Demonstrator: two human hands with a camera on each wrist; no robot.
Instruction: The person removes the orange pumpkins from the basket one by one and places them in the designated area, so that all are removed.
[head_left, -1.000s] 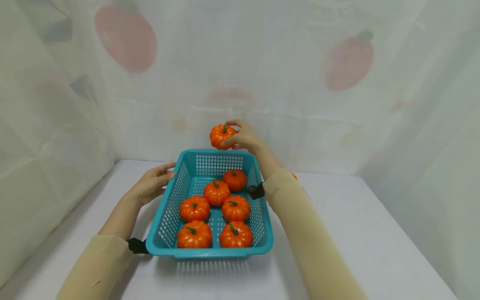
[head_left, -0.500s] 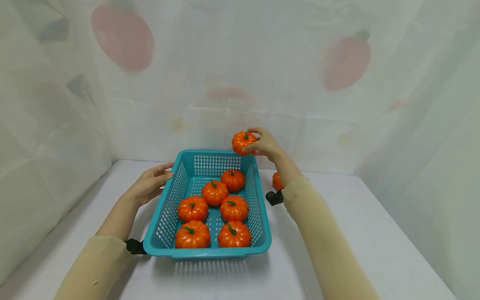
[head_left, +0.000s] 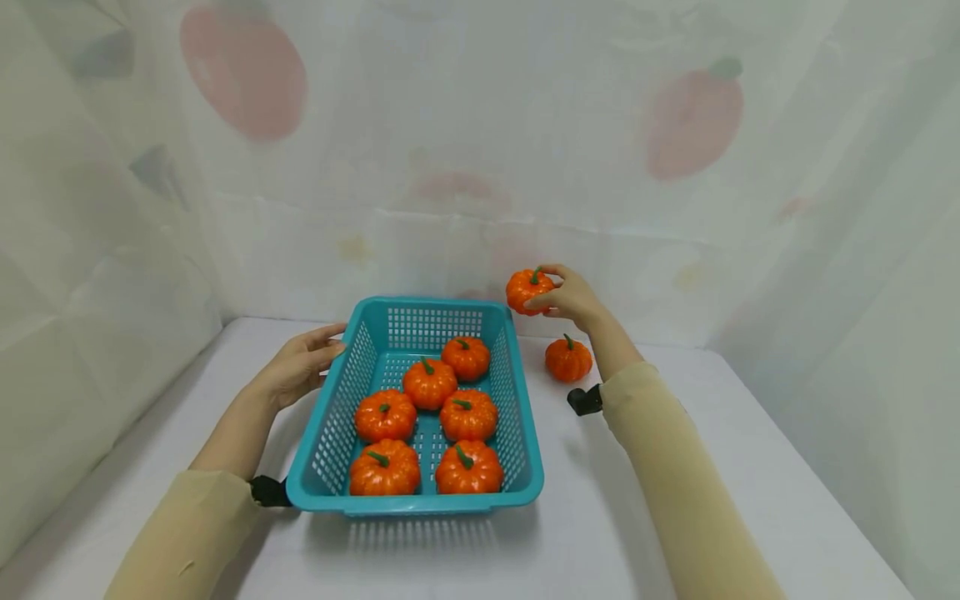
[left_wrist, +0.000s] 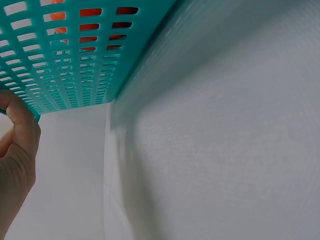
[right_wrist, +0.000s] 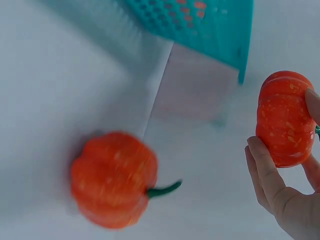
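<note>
Fingers of my right hand [head_left: 572,297] pinched the small pumpkin [head_left: 528,291] round its ribbed sides from the head view, up in the air past the far right corner of the teal basket [head_left: 517,392], while my left hand [head_left: 296,371] lay with relaxed fingers against the basket's left wall; a second pumpkin [head_left: 567,359] sat on the white table [head_left: 712,467] just below, with open room to the right. Left wrist view showed only my fingertip [left_wrist: 20,112] touching the basket's lattice wall [left_wrist: 75,65]. Right wrist view had my fingers [right_wrist: 265,172] curled round the pumpkin [right_wrist: 284,117], which I judged light, stiff and a bit slick, best held across its ribs, the basket corner [right_wrist: 235,45] near.
</note>
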